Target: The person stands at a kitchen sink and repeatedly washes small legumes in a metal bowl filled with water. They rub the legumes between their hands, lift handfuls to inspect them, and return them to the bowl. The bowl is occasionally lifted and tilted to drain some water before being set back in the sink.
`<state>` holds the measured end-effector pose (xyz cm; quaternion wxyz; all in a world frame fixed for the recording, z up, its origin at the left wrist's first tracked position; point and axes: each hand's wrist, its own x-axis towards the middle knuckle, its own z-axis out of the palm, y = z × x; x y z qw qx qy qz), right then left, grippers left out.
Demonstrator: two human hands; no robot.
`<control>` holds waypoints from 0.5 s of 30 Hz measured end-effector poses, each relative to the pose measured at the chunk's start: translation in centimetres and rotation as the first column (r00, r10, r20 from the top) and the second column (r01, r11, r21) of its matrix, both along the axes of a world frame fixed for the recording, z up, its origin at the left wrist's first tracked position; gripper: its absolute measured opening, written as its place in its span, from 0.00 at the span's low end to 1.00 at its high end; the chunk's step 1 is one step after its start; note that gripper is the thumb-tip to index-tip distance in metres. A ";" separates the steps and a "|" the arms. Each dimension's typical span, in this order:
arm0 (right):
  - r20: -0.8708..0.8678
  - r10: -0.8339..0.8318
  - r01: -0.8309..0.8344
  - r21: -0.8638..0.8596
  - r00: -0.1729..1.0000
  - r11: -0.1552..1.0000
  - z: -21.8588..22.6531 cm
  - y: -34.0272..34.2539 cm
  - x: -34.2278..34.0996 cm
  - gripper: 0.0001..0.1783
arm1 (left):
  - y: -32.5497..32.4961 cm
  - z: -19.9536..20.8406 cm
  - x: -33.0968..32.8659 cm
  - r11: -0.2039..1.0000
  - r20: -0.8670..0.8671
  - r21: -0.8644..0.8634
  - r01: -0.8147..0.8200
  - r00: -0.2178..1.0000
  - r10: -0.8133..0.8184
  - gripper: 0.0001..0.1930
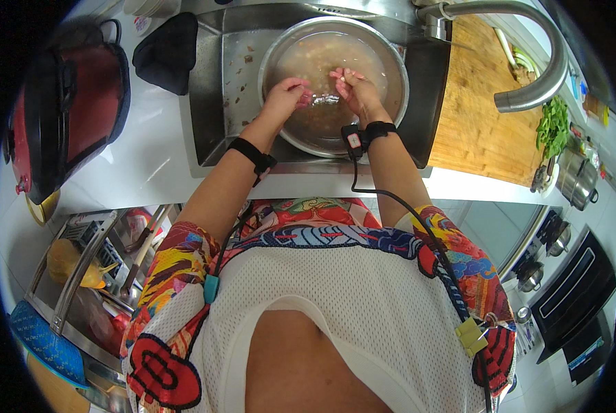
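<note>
A wide round metal bowl [404, 86] stands in the steel sink [239, 45]. It holds cloudy water [328, 51] with blurry pale pieces under the surface and a darker brownish patch toward the near side. Over the left part of the bowl, my left hand [289, 98] is closed, its wet fingers curled together. My right hand [356, 89] hangs over the middle with thumb and fingers drawn together near the water. Whatever small thing either hand pinches, if any, I cannot make out. Both wrists wear black straps.
A curved faucet [528, 96] arches over a wooden cutting board [483, 103] at the right. Leafy greens [554, 127] lie beyond it. Left of the sink are a black cloth [167, 54] and a dark red appliance [81, 103]. Below, a drawer rack [88, 261] stands open.
</note>
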<state>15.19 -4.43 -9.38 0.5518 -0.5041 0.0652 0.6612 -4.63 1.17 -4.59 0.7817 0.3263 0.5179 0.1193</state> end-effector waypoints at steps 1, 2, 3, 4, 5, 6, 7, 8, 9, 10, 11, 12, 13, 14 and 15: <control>-0.041 -0.027 0.026 -0.013 0.999 1.000 0.3 -0.2 0.0 0.10 | -0.1 -0.1 0.1 1.000 0.000 0.003 0.003 1.000 -0.003 0.11; -0.058 -0.017 0.018 0.021 0.998 1.000 0.6 -0.3 0.0 0.10 | -0.2 -0.1 0.1 1.000 0.000 0.008 0.005 1.000 -0.005 0.11; -0.066 -0.013 0.015 0.033 0.998 0.999 0.9 -0.4 0.0 0.10 | -0.3 -0.1 0.2 1.000 0.000 0.013 0.009 1.000 -0.009 0.11; -0.075 -0.007 0.010 0.050 0.997 0.999 1.2 -0.4 0.0 0.10 | -0.3 0.0 0.2 1.000 0.009 0.016 0.009 1.000 -0.009 0.11; -0.053 -0.011 0.012 0.033 0.999 0.999 1.5 -0.6 0.0 0.10 | -0.4 0.1 0.2 1.000 0.017 0.019 0.011 1.000 -0.011 0.11; -0.031 -0.012 0.013 0.022 0.999 1.000 1.9 -0.8 0.2 0.10 | -0.4 0.2 0.3 1.000 0.015 0.017 0.014 1.000 -0.014 0.11; -0.012 -0.015 0.015 0.022 1.000 1.000 2.1 -0.8 0.3 0.10 | -0.4 0.4 0.3 0.999 0.019 0.031 0.018 1.000 -0.018 0.11; 0.028 0.016 -0.016 -0.011 0.999 1.000 2.4 -0.9 0.5 0.10 | -0.5 0.6 0.3 0.999 0.011 0.038 0.024 1.000 -0.024 0.11; 0.065 0.046 -0.044 -0.032 0.997 0.999 2.5 -1.0 0.6 0.10 | -0.5 0.8 0.4 0.998 0.003 0.047 0.031 1.000 -0.031 0.11; 0.110 0.071 -0.062 -0.086 0.991 0.994 2.6 -1.1 0.7 0.10 | -0.4 0.9 0.4 0.998 0.002 0.047 0.034 0.999 -0.034 0.11; 0.120 0.086 -0.078 -0.069 0.989 0.995 2.7 -1.2 0.8 0.10 | -0.5 1.1 0.5 0.998 0.000 0.048 0.039 0.999 -0.039 0.11; 0.139 0.095 -0.084 -0.081 0.986 0.993 2.8 -1.2 0.9 0.10 | -0.5 1.3 0.6 0.998 -0.002 0.049 0.044 0.999 -0.043 0.11; 0.154 0.106 -0.091 -0.098 0.982 0.991 2.8 -1.3 1.0 0.09 | -0.5 1.4 0.7 0.998 -0.005 0.045 0.043 0.999 -0.042 0.11; 0.188 0.130 -0.114 -0.098 0.974 0.989 2.9 -1.3 1.0 0.09 | -0.5 1.5 0.8 0.998 -0.009 0.041 0.042 0.999 -0.042 0.11; 0.218 0.156 -0.137 -0.103 0.963 0.985 3.0 -1.4 1.0 0.09 | -0.6 1.5 0.8 0.998 -0.006 0.036 0.041 0.999 -0.041 0.11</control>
